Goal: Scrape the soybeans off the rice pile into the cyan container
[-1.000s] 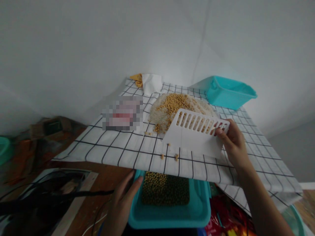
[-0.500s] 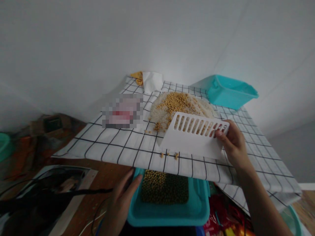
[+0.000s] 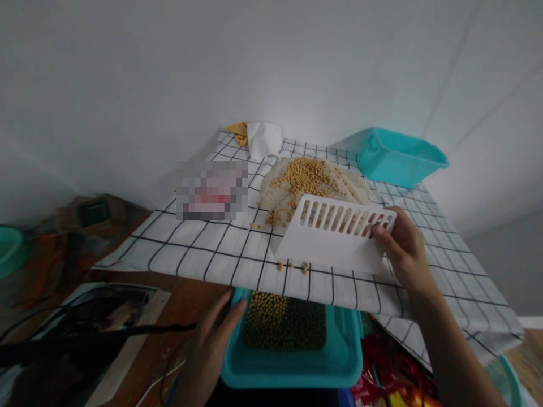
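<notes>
1) I see right hand [image 3: 406, 249] gripping white slotted scraper [image 3: 333, 242], which extends leftward from it
2) Left hand [image 3: 208, 333] clasps turquoise tub [image 3: 292, 373], just to its right
3) Bean-strewn grain heap [image 3: 309, 175] lies ahead-left of right hand

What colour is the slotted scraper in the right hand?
The slotted scraper is plain white, showing best in the head view.

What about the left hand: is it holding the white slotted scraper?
No, the right hand grips the white slotted scraper, while the left hand holds the edge of the lower turquoise bin.
</notes>
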The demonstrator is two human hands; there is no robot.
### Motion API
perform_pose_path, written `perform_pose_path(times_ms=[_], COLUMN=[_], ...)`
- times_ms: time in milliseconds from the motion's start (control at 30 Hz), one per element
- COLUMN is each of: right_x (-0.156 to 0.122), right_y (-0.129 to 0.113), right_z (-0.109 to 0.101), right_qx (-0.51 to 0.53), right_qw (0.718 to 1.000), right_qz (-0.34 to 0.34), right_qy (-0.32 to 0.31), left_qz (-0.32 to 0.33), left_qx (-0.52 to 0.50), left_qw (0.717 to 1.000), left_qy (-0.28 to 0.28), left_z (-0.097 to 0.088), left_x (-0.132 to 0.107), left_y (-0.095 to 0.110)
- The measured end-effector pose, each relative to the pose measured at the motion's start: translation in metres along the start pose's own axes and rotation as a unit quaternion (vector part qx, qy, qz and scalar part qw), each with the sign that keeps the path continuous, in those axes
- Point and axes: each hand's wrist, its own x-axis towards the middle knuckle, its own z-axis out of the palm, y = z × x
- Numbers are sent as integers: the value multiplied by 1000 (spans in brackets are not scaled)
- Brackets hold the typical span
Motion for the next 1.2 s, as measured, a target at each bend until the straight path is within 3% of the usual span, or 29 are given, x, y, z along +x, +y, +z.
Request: perform_pose_path(times_ms=[233,400,567,767,1200], right_x=[-1,-1,0,-2,-4], right_y=[3,0,-2,-2,-8], right_z=[-2,-1,0,0,1], right_qx=[-9,-2,-9,-1,20], right_qw=[999,1000,999,998,995], right_qz=[2,-8,2,16,36], right_qy=[40,-8,-44,-58,-91], left_qz=[-31,-35,12,-29,-30], left_qx=[-12,-3,-20,-15,5], left_qw=[999,999,1000,999,999], left_qy=[0,3,-10,8,17], left_z=[-2,0,4,3,0], left_x=[8,8,3,0,4], left_y=[-13,-12,-1,2,-4])
